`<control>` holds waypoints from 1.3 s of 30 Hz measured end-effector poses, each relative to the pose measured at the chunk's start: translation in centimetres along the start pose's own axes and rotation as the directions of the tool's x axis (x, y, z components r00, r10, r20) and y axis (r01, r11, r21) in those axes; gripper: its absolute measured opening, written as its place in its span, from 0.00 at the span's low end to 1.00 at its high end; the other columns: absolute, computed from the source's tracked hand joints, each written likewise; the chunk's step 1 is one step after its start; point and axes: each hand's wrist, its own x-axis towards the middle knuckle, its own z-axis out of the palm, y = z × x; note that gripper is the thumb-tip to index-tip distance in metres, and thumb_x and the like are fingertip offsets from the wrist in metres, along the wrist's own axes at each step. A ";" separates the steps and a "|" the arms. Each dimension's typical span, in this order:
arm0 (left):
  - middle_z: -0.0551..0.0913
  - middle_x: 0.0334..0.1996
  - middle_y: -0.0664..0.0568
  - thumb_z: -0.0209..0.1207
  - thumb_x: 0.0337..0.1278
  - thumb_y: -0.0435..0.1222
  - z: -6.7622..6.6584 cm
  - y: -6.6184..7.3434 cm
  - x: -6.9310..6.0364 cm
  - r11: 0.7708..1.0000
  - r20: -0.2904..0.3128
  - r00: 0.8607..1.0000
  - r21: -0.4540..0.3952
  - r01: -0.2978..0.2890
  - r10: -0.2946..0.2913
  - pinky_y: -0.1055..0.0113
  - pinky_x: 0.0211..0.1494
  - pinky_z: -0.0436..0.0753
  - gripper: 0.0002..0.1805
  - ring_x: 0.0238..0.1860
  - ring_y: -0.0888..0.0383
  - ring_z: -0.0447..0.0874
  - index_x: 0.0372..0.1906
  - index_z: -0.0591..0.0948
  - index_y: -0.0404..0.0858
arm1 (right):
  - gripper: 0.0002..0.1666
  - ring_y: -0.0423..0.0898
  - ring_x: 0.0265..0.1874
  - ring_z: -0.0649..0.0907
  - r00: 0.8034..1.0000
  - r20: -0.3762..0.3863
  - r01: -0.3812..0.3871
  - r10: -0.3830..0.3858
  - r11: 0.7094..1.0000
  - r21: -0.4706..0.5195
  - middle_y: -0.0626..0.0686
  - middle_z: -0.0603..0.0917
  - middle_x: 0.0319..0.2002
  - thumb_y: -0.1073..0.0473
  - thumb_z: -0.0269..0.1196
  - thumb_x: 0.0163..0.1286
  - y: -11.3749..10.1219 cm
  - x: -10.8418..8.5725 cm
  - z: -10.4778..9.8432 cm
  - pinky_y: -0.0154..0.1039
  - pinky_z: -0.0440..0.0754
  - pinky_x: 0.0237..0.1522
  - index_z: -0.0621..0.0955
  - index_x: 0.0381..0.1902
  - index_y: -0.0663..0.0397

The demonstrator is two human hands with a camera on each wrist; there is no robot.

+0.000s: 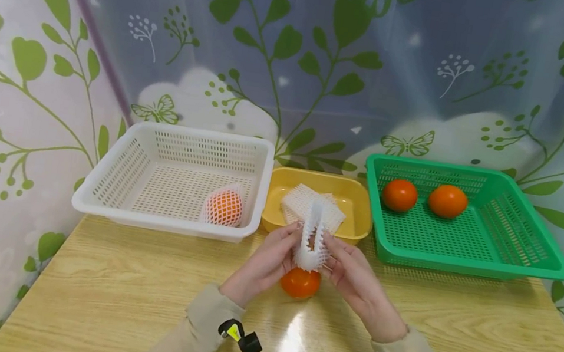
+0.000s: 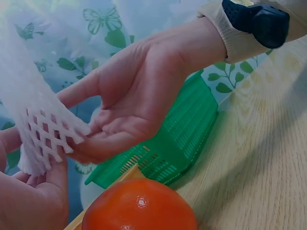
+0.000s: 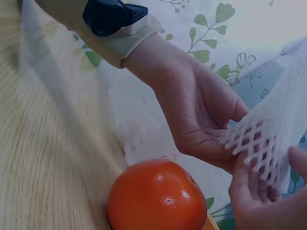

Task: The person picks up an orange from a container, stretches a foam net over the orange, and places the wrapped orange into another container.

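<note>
Between them, my left hand (image 1: 271,261) and right hand (image 1: 357,275) hold a white foam fruit net (image 1: 311,258), pinching its lower rim from both sides so that its mouth is spread. In the left wrist view, fingers of both hands grip the mesh edge of the net (image 2: 45,132). Just below the net, on the table, sits a glossy orange-red fruit (image 1: 300,284) that looks like a tomato. The right wrist view shows this bare fruit (image 3: 157,196) close up, apart from the hands.
A yellow tray (image 1: 363,207) behind the hands contains flat foam nets (image 1: 300,202). At left, a white basket (image 1: 116,178) holds one netted fruit (image 1: 224,207). A green basket (image 1: 468,263) at right holds two bare fruits (image 1: 448,201). A patterned curtain (image 1: 294,82) hangs behind.
</note>
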 end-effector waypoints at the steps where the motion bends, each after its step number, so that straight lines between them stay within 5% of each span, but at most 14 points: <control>1: 0.81 0.48 0.53 0.41 0.82 0.36 0.0 0.0 0.0 1.000 -0.010 1.000 -0.010 0.000 0.000 0.74 0.48 0.83 0.23 0.46 0.65 0.82 0.68 0.66 0.23 | 0.15 0.37 0.41 0.84 1.000 -0.011 0.015 -0.015 0.999 0.031 0.44 0.87 0.42 0.56 0.51 0.83 0.1 0.0 0.1 0.30 0.83 0.48 0.85 0.43 0.45; 5: 0.80 0.52 0.52 0.42 0.82 0.39 -0.3 -0.1 -0.1 0.997 -0.009 1.000 -0.076 0.004 -0.004 0.73 0.53 0.83 0.25 0.50 0.64 0.82 0.70 0.65 0.24 | 0.16 0.39 0.41 0.84 0.997 -0.049 0.071 -0.064 0.987 0.148 0.46 0.86 0.43 0.58 0.48 0.83 0.2 0.0 0.2 0.30 0.84 0.48 0.84 0.45 0.47; 10: 0.82 0.50 0.55 0.42 0.82 0.41 -0.7 -0.3 -0.3 0.989 -0.017 0.999 -0.143 0.030 -0.033 0.75 0.46 0.82 0.24 0.47 0.65 0.83 0.70 0.67 0.31 | 0.16 0.39 0.41 0.83 0.995 -0.097 0.056 -0.037 0.978 0.203 0.46 0.84 0.44 0.56 0.48 0.83 0.5 -0.1 0.3 0.29 0.83 0.46 0.83 0.44 0.45; 21: 0.83 0.46 0.54 0.50 0.78 0.43 -1.9 -1.1 -1.1 0.988 -0.155 0.980 -0.106 0.112 -0.128 0.73 0.47 0.82 0.25 0.45 0.63 0.82 0.67 0.70 0.30 | 0.15 0.39 0.35 0.83 0.986 -0.159 -0.028 0.041 0.996 0.081 0.45 0.85 0.39 0.57 0.50 0.82 1.7 -0.5 -0.4 0.29 0.83 0.39 0.84 0.42 0.46; 32: 0.84 0.48 0.51 0.52 0.76 0.43 -3.6 -2.2 -2.2 0.992 -0.201 0.971 -0.020 0.126 -0.128 0.69 0.52 0.83 0.24 0.47 0.60 0.83 0.65 0.74 0.29 | 0.11 0.41 0.41 0.86 0.984 -0.139 -0.112 0.115 0.993 0.027 0.47 0.86 0.43 0.55 0.52 0.82 3.4 -0.8 -1.8 0.34 0.85 0.47 0.81 0.48 0.47; 39: 0.83 0.44 0.51 0.55 0.74 0.43 -4.0 -3.6 -2.4 0.986 -0.274 0.947 -0.049 0.159 -0.167 0.72 0.46 0.82 0.25 0.44 0.62 0.82 0.63 0.73 0.28 | 0.10 0.40 0.38 0.87 0.971 -0.198 -0.146 0.136 0.989 -0.038 0.44 0.88 0.39 0.53 0.53 0.81 4.3 -0.9 -2.4 0.36 0.85 0.45 0.82 0.46 0.45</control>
